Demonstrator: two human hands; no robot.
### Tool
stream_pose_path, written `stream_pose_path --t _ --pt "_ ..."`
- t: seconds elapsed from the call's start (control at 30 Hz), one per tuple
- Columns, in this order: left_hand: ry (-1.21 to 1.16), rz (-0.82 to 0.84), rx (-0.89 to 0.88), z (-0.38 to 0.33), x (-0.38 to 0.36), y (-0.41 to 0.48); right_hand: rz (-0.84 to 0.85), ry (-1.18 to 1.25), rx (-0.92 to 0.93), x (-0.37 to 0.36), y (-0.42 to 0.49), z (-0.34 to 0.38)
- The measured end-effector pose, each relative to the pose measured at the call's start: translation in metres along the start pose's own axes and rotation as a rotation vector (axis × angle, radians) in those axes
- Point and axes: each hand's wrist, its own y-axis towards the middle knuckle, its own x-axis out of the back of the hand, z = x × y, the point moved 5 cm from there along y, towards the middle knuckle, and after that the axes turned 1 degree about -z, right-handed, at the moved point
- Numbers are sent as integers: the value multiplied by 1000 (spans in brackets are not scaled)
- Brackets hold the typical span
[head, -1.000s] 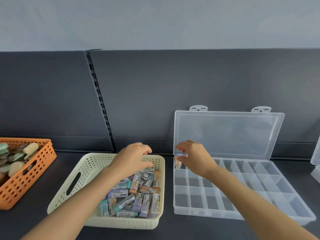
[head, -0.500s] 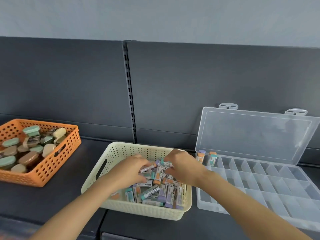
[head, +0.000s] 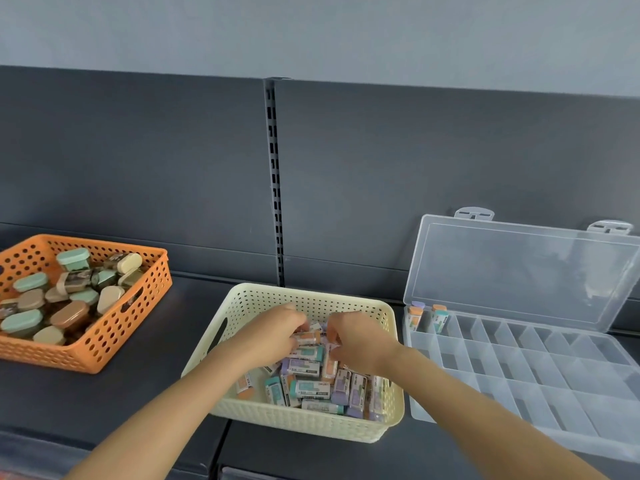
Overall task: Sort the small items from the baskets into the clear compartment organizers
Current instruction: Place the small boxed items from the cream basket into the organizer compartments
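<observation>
A second ago the right hand (head: 360, 341) was at the organizer's (head: 519, 375) back-left corner. Half a second ago it was already in the cream basket (head: 311, 299) beside the left hand (head: 277, 336). Both are there now, closer together and nearer the basket's back wall. The view has swung left, so the orange basket (head: 114, 334) shows almost whole at the left of the frame and the organizer runs off the right edge.

Both hands lie knuckles up with fingers curled down into the top of the erasers (head: 311, 386), fingertips nearly meeting at mid-frame. An orange-ended eraser (head: 306, 337) sits right at the left fingertips. I cannot tell whether either hand actually pinches one, since the fingers hide their own tips.

The erasers, sleeved in teal, purple and orange, fill the near and right part of the cream basket. Two more stand upright in the organizer's back-left compartments (head: 415, 317), one in each. Its clear lid (head: 519, 271) leans open against the dark back panel (head: 138, 161).

The orange basket holds oval boxes (head: 69, 315) in green, tan and brown, well apart from the cream one. All three containers rest on the dark bench (head: 138, 393). A slotted rail (head: 275, 185) runs up the panel behind the cream basket.
</observation>
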Motion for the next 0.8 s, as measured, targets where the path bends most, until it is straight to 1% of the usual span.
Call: stream_pose_path --t 0.17,0.3,0.43,0.5,0.6,0.7,0.8 --pt "-83 84 -41 4 1 -7 -15 76 -14 -1 0 -1" --pt "-114 94 -38 1 -1 -9 -73 109 16 12 -4 -1" --pt "-81 108 -61 -7 -2 -10 -206 206 -17 34 -12 -16" --pt "-49 137 -72 -11 -4 -9 -237 282 -56 38 -16 -24" --pt "-21 165 -70 -15 -6 -5 -248 321 -77 36 -22 -29" --pt "-47 135 -52 -16 -5 -4 -247 347 -83 32 -28 -31" --pt "-122 49 -13 -13 0 -5 -227 353 -71 33 -33 -31"
